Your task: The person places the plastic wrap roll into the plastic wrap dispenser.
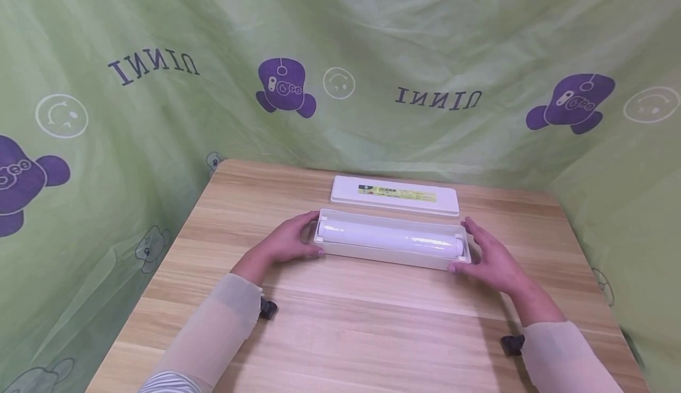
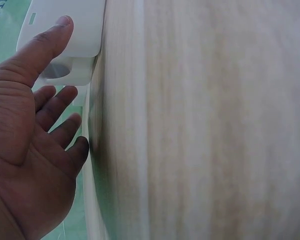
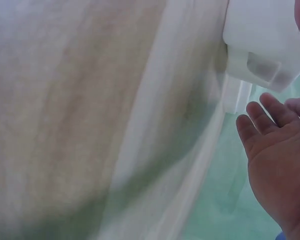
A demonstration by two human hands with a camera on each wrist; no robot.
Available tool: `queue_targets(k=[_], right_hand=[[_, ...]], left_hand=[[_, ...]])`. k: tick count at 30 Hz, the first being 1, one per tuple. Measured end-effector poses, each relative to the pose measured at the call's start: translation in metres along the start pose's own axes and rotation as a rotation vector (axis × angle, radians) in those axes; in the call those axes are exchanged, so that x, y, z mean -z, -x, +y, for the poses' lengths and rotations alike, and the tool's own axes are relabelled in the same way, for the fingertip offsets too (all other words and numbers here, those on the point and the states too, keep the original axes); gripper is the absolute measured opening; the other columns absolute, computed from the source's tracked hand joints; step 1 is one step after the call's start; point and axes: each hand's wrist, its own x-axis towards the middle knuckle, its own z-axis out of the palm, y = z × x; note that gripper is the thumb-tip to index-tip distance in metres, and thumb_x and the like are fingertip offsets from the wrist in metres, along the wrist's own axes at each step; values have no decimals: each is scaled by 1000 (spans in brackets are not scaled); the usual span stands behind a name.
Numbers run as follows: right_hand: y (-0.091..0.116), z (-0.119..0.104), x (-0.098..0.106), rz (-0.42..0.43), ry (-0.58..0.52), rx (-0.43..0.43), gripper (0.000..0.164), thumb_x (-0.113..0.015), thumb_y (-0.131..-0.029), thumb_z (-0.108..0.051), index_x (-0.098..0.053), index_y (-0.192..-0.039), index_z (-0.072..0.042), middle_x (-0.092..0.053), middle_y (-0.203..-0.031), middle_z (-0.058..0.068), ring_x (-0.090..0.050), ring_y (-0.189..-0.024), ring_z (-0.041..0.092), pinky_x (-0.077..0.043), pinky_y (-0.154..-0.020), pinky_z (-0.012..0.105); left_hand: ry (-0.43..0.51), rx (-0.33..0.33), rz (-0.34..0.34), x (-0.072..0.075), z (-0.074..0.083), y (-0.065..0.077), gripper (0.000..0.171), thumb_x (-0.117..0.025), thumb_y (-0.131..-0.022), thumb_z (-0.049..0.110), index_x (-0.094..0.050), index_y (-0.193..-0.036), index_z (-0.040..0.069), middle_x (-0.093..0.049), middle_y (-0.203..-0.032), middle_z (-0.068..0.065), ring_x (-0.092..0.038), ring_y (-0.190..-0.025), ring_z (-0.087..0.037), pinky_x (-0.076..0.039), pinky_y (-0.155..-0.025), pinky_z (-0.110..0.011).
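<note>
A long white box [image 1: 383, 257] sits uncovered on the table, with a shiny white roll of cling film [image 1: 391, 236] lying lengthwise inside. My left hand [image 1: 287, 241] holds the box's left end, its thumb at the near side and fingertips at the far corner. At the right end, my right hand [image 1: 496, 264] grips in the same way, thumb in front and fingers behind. In the left wrist view, the left thumb lies along the front of the box [image 2: 87, 27], other fingers loosely bent beside its end. The right wrist view shows the box end [image 3: 265, 30] beside the right fingers.
Behind the box lies a flat white lid [image 1: 344, 189] bearing a yellow-green label [image 1: 396, 193]. The wood-grain table [image 1: 362, 328] reaches back to a green printed curtain [image 1: 372, 139], which also hangs along both sides.
</note>
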Motion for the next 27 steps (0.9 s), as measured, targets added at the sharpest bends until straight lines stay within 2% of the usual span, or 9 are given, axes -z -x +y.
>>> queue_targets(k=[8, 27], right_hand=[[1, 4, -3, -46, -3, -54, 134, -92, -72, -53, -9, -167, -9, -27, -161, 37, -27, -145, 60, -25, -116, 72], [3, 3, -6, -53, 0, -106, 129, -85, -75, -63, -10, -168, -14, -33, -159, 35, -31, -144, 58, -29, -116, 70]], left_hand=[[-6, 1, -5, 1, 1, 1, 110, -91, -75, 48, -34, -163, 17, -42, -163, -7, -35, -151, -28, -27, -126, -45], [-9, -12, -3, 1, -2, -1, 110, -92, -74, 50, -35, -163, 19, -42, -162, -8, -36, -151, -29, -28, -125, -46]])
